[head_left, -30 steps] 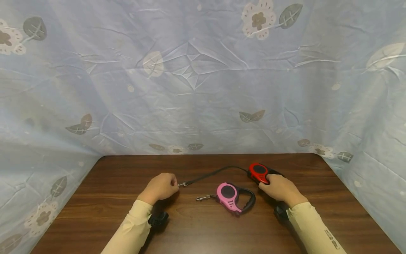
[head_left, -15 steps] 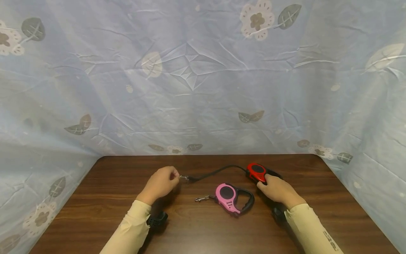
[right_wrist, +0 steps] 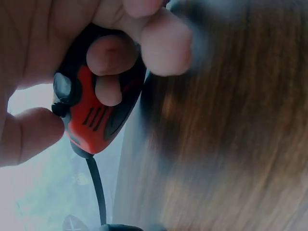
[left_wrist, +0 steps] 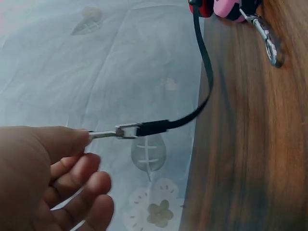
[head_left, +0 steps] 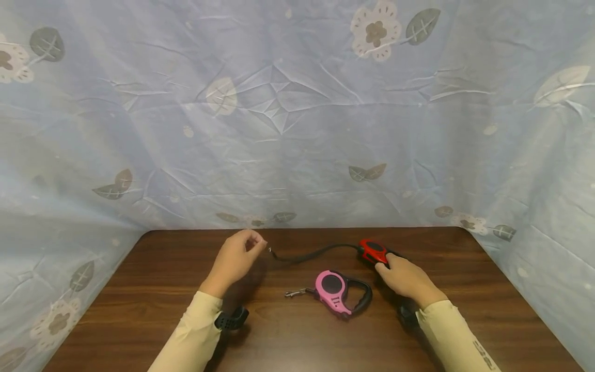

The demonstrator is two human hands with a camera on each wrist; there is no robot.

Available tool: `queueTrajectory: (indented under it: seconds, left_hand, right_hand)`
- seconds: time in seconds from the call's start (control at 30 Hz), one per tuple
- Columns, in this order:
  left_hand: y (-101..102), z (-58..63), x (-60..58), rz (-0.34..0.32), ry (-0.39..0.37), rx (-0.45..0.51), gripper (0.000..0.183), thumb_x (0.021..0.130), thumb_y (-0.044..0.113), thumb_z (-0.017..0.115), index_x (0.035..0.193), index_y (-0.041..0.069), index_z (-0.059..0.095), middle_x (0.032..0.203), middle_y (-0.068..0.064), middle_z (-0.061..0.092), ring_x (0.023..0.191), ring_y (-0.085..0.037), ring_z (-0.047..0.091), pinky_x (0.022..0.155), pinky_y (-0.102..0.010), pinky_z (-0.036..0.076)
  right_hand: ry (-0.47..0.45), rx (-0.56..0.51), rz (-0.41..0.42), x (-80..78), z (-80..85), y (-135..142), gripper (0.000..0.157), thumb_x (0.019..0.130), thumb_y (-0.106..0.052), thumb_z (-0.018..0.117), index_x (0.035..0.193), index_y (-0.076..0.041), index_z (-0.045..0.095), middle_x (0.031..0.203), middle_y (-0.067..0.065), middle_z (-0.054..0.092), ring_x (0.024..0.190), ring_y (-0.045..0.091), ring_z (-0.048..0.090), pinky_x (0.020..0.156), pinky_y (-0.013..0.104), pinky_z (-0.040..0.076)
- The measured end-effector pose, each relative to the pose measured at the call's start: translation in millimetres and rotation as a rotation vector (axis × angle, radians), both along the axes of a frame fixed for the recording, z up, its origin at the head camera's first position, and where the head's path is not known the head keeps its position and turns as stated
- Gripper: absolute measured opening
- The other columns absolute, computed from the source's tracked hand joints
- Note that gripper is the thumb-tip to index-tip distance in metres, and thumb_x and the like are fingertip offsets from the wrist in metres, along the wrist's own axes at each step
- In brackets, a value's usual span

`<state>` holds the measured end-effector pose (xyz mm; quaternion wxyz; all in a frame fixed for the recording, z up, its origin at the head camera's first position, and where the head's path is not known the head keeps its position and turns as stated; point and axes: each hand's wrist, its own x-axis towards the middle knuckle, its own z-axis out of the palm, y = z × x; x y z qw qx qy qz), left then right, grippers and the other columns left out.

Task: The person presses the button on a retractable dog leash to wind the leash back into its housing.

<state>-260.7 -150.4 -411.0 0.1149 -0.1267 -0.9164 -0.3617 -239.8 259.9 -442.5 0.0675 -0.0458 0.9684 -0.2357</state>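
Between thumb and forefinger my left hand pinches the metal snap hook at the end of a black leash strap, lifted off the table. That strap runs in a slack curve to a red and black retractable leash. My right hand grips the red leash by its handle, fingers wrapped round it and thumb near its button in the right wrist view. A pink retractable leash with a black loop handle lies between the hands, its silver snap hook pointing left.
The brown wooden table has rounded far corners. A pale blue curtain with leaves and flowers hangs behind it and along both sides. Each wrist wears a black strap with a small device.
My left hand has risen and moved away from me, lifting the snap hook and the strap's end. The red leash has tilted and shifted slightly left in my right hand. The pink leash stays put.
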Motion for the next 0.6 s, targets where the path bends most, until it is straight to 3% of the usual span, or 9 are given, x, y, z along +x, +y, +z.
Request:
queueTrajectory:
  seconds: [0.3, 0.47, 0.6]
  left_hand:
    - [0.5, 10.3, 4.2, 0.041, 0.223, 0.118, 0.009, 0.100, 0.021, 0.071, 0.097, 0.012, 0.069, 0.089, -0.001, 0.066, 0.082, -0.017, 0.060, 0.072, -0.035, 0.048]
    - [-0.9, 10.7, 2.6, 0.104, 0.338, 0.193, 0.011, 0.101, 0.019, 0.070, 0.099, 0.008, 0.068, 0.091, -0.004, 0.067, 0.080, -0.017, 0.060, 0.069, -0.031, 0.048]
    - [-4.3, 10.4, 0.3, 0.158, 0.442, 0.285, 0.013, 0.100, 0.016, 0.070, 0.099, 0.003, 0.068, 0.092, -0.009, 0.067, 0.077, -0.020, 0.060, 0.066, -0.026, 0.046]
  right_hand:
    - [0.059, -0.025, 0.033, 1.9, 2.6, -4.2, 0.030, 0.106, -0.031, 0.046, 0.105, -0.004, 0.056, 0.075, 0.005, 0.054, 0.058, 0.019, 0.050, 0.055, 0.034, 0.041]
    - [-0.007, -0.125, 0.047, 4.0, 3.0, -5.6, 0.029, 0.108, -0.031, 0.047, 0.106, -0.003, 0.055, 0.066, 0.007, 0.056, 0.048, 0.019, 0.055, 0.049, 0.034, 0.047]
    - [0.021, -0.126, 0.046, 1.9, 2.3, -4.9, 0.029, 0.109, -0.033, 0.046, 0.104, -0.005, 0.054, 0.062, 0.005, 0.055, 0.049, 0.018, 0.053, 0.050, 0.033, 0.045]
